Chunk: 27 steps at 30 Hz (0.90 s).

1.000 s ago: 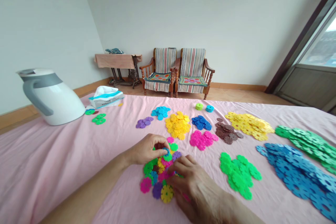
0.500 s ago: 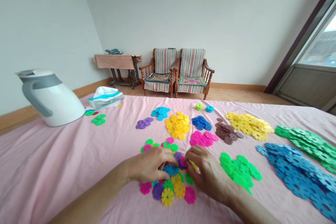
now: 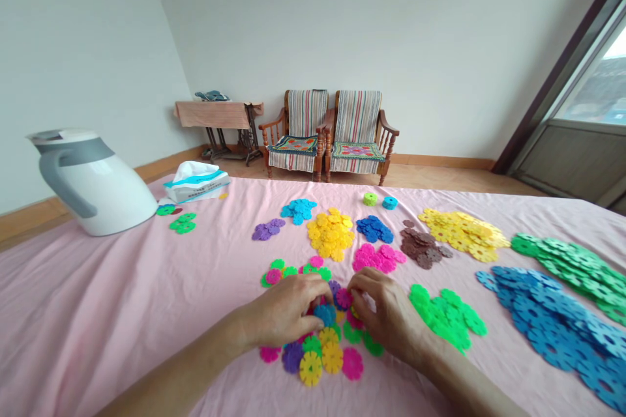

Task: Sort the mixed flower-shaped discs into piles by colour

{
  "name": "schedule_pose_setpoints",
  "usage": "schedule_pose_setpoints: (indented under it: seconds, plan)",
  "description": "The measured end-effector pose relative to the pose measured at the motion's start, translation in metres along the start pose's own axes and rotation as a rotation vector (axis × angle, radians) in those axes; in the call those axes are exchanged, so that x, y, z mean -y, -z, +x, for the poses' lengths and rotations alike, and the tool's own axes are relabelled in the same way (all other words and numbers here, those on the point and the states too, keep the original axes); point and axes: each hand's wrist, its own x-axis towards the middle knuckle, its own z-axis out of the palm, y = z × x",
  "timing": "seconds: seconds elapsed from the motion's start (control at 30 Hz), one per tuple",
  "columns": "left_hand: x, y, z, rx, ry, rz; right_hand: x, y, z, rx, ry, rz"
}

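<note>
Nearest you, at the front of the mixed pile (image 3: 328, 337), a yellow disc (image 3: 310, 368) lies on the pink cloth (image 3: 195, 287), beside a purple disc (image 3: 293, 357). Just behind them, your left hand (image 3: 288, 306) is curled over the pile with a narrow grip, thumb and fingers closed about a blue disc (image 3: 325, 316). Its far fingertips are tucked out of sight, so whether more discs sit under that one is hard to make out. Your right hand (image 3: 386, 306) is bent inward, thumb and forefinger close together at a pink disc (image 3: 343, 298); you touch its edge, but I cannot tell whether you pinch it. Your other right fingers fold out of view, and both hands cover part of the pile.

To your right, a bright green heap (image 3: 447, 316) is partly hidden by your wrist, and a large blue heap (image 3: 562, 332) runs off the frame's edge. Beyond your hands lie a pink heap (image 3: 376, 257), a yellow heap (image 3: 331, 233) and a purple heap (image 3: 268, 229). Farther off at left, a jug (image 3: 115, 189) stands near a tissue box (image 3: 198, 186). Two chairs (image 3: 308, 117) stand against the far wall.
</note>
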Motion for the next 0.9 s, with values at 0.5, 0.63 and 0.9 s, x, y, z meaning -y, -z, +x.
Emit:
schedule_pose_setpoints:
  seconds: [0.5,0.63,0.9]
  plan:
    - [0.026,0.007,0.010,-0.154,0.095,-0.397,-0.003,-0.005,-0.001,-0.032,-0.023,0.023]
    - [0.061,0.020,0.029,-0.371,0.202,-0.529,-0.006,-0.009,0.001,-0.058,-0.052,0.028]
    - [0.124,0.052,0.094,-0.770,0.515,-0.407,-0.007,-0.013,0.003,-0.081,-0.076,0.044]
